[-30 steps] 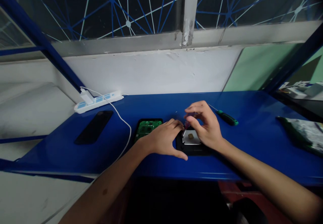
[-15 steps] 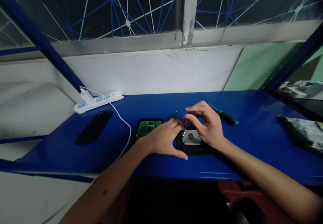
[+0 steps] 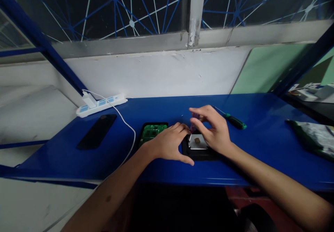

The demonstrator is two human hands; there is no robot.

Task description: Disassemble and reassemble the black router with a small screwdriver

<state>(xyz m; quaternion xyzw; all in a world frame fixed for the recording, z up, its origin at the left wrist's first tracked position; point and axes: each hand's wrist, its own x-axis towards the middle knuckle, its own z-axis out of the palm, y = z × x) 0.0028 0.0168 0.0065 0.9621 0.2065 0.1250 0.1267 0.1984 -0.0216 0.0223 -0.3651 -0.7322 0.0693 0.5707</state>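
My right hand (image 3: pixel 215 129) pinches the purplish, see-through handle of a small screwdriver (image 3: pixel 194 120) between thumb and fingers. Its thin metal shaft slants down to the upper left corner of a silvery plate inside a black device casing (image 3: pixel 200 156). A small brownish square sits on the plate. My left hand (image 3: pixel 171 141) lies over the casing's left edge, thumb stretched out toward me, its fingertips close to the screwdriver's shaft; whether they touch it I cannot tell. Partly hidden behind this hand is a green circuit board (image 3: pixel 152 131) in a black shell.
A second screwdriver (image 3: pixel 235 121), green and black, lies beyond my right hand. To the left are a dark phone-like slab (image 3: pixel 97 131), a white cable (image 3: pixel 127 120) and a power strip (image 3: pixel 104 105). A silvery-green bag (image 3: pixel 315 138) lies at the table's right edge.
My right fingers have shifted slightly around the screwdriver handle, the index finger now reaching a little further left. My left hand and the casing stay in place.
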